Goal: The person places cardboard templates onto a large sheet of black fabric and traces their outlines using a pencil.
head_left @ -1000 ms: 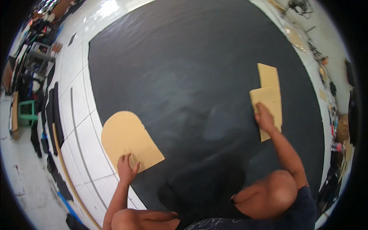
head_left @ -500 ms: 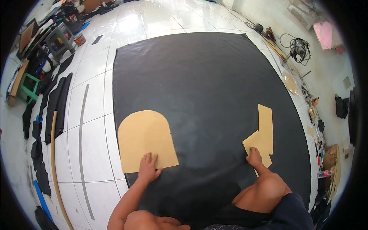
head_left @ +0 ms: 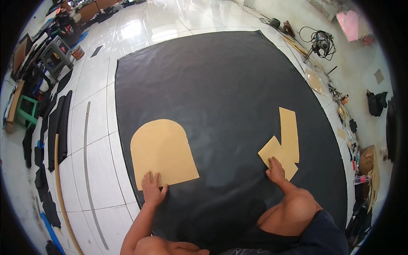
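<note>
A large black sheet [head_left: 221, 102], smooth like leather or vinyl, is spread on the floor in front of me. Near its left edge lies a tan card template [head_left: 161, 144] with a rounded top and straight bottom. My left hand [head_left: 153, 189] rests flat on the template's lower edge, fingers apart. At the right, my right hand [head_left: 277, 171] touches an angular tan card piece [head_left: 272, 148], its fingers laid on the card and its thumb apart at the near side. A long tan card strip [head_left: 289, 131] meets that piece and reaches away from me.
To the left lie a thin grey strip [head_left: 87, 157], a wooden pole [head_left: 59, 187] and black rolls [head_left: 61, 123] on white tiles. Farther left are a green stool [head_left: 29, 111] and a grey stool [head_left: 55, 55]. A corded tool [head_left: 321, 43] and small items line the right wall.
The rounded template now sits farther inside the sheet's left edge, slightly turned. My left hand has slid left along its bottom edge. My right hand's fingers are straighter on the card. The view has shifted.
</note>
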The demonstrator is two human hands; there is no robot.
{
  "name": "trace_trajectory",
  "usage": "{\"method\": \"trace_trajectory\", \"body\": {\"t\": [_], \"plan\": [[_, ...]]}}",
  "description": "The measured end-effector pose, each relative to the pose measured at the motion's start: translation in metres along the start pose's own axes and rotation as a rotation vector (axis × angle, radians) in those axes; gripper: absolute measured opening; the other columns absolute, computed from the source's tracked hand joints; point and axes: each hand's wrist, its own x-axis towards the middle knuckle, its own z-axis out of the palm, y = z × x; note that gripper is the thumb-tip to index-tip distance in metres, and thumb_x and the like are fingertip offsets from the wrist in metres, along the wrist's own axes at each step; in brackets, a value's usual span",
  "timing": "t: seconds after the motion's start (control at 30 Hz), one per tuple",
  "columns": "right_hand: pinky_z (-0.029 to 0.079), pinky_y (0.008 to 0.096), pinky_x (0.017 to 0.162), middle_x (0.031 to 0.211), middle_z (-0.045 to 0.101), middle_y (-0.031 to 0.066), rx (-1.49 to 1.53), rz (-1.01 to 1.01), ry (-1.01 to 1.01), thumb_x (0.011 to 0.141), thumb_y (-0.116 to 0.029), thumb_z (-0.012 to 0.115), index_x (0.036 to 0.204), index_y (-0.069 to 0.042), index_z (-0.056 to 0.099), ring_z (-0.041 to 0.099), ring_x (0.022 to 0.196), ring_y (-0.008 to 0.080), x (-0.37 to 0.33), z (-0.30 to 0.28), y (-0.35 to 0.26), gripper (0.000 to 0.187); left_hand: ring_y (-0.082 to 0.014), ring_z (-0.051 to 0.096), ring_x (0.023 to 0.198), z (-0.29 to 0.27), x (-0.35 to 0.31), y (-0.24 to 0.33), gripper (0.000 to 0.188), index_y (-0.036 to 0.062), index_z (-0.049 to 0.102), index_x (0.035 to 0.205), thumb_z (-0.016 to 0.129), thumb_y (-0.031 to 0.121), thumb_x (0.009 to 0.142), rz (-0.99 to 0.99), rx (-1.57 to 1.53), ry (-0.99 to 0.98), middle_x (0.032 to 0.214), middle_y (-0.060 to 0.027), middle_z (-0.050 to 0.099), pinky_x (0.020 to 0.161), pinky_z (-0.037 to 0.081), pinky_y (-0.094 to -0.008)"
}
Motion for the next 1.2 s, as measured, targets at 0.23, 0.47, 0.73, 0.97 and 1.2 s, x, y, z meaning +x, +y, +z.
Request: {"method": "trace_trajectory", "body": {"t": [0.23, 0.47, 0.73, 0.97, 1.2], "plan": [[0.039, 0.0443, 0.111, 0.147, 0.045, 0.0155, 0.021, -0.014, 0.042, 0.076, -0.013, 0.068, 0.136, -0.009, 0.050, 0.044, 0.134, 0.0359, 0.001, 0.002, -0.001, 0.063, -0.0496, 0.030, 0.140, 0.011, -0.010, -0.008, 0.072, 0.0099, 0.045, 0.147, 0.069, 0.042, 0.087, -0.080, -0.013, -0.066, 0.153, -0.0290, 0.031, 0.115, 0.027, -0.0544], [0.040, 0.0448, 0.109, 0.146, 0.045, 0.0172, 0.060, 0.027, 0.143, 0.077, -0.037, 0.080, 0.141, -0.006, 0.045, 0.045, 0.134, 0.0357, 0.012, -0.018, 0.036, 0.079, -0.0482, 0.028, 0.143, 0.016, 0.007, -0.002, 0.074, 0.0128, 0.041, 0.150, 0.067, 0.043, 0.088, -0.128, -0.029, -0.102, 0.156, -0.0282, 0.027, 0.116, 0.027, -0.0526], [0.042, 0.0477, 0.109, 0.150, 0.039, 0.0210, -0.115, 0.222, -0.154, 0.056, -0.051, 0.091, 0.151, -0.004, 0.029, 0.041, 0.138, 0.0374, -0.011, -0.057, 0.073, 0.123, -0.0476, 0.027, 0.144, 0.007, 0.007, -0.004, 0.075, 0.0139, 0.039, 0.151, 0.069, 0.041, 0.088, -0.130, -0.008, -0.141, 0.157, -0.0263, 0.027, 0.117, 0.027, -0.0503], [0.046, 0.0457, 0.103, 0.141, 0.049, 0.0169, -0.169, 0.336, -0.085, 0.059, -0.040, 0.093, 0.147, -0.006, 0.037, 0.051, 0.128, 0.0349, -0.008, -0.068, 0.067, 0.109, -0.0472, 0.028, 0.143, 0.009, 0.008, -0.001, 0.075, 0.0131, 0.040, 0.151, 0.071, 0.036, 0.087, -0.112, -0.021, -0.147, 0.156, -0.0276, 0.028, 0.118, 0.027, -0.0488], [0.051, 0.0413, 0.088, 0.109, 0.069, 0.0152, 0.066, 0.307, -0.156, 0.079, -0.039, 0.080, 0.116, -0.004, 0.062, 0.066, 0.104, 0.0310, 0.018, -0.078, 0.093, 0.054, -0.0454, 0.027, 0.144, 0.007, 0.008, -0.005, 0.074, 0.0106, 0.040, 0.150, 0.073, 0.028, 0.086, -0.113, -0.036, -0.161, 0.157, -0.0270, 0.028, 0.118, 0.027, -0.0481]]}}
